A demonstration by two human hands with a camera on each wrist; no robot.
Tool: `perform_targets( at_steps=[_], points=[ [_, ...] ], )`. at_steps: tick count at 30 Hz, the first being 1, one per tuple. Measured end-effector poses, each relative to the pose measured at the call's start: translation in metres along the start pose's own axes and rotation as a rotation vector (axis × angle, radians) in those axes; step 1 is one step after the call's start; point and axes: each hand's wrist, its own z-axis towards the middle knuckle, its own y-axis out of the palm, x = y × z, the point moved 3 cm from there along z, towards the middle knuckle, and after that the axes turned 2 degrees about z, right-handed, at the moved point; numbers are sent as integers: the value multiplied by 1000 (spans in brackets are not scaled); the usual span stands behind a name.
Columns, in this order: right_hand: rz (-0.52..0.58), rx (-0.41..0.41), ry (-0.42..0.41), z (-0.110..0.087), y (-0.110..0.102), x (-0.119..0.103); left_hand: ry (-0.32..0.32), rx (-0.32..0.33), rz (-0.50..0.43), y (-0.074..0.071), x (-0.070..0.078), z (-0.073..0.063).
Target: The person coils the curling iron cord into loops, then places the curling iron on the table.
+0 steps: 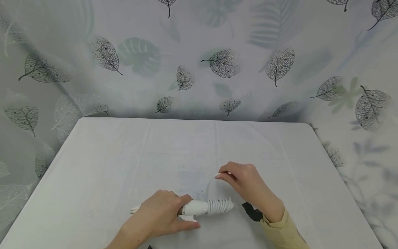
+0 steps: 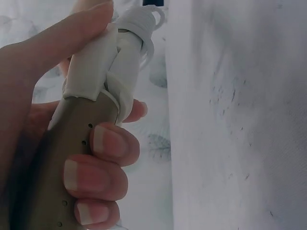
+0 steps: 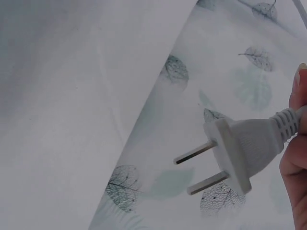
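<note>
What looks like a curling iron lies across my left hand, white at the handle with a brown barrel dotted with small holes. Fingers of that hand curl round the barrel in the left wrist view, and the thumb lies along a white lever-like part. White cord is wound in several turns about the handle's right end. My right hand, raised above it, pinches the cord's loose end just behind a white two-pin plug. In the head view the plug is hidden.
The work is over a white-covered table with rounded far corners. A leaf-patterned curtain hangs behind it and at both sides. A black object shows by the right wrist.
</note>
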Motion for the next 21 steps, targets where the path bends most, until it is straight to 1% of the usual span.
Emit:
perform_targets(
  at_steps=[7,10,15,17,21],
  points=[
    [-3,18,-115,5,-1,-24,-41,12,3,1,-2,0],
    [-22,20,-140,6,-1,-31,-64,14,20,2,-4,1],
    [-43,29,-156,7,-1,-38,-151,24,24,3,-9,1],
    [-41,26,-165,8,0,-42,-183,44,24,3,-10,1],
    [-34,22,-178,8,1,-46,-240,93,75,0,-12,0]
  ],
)
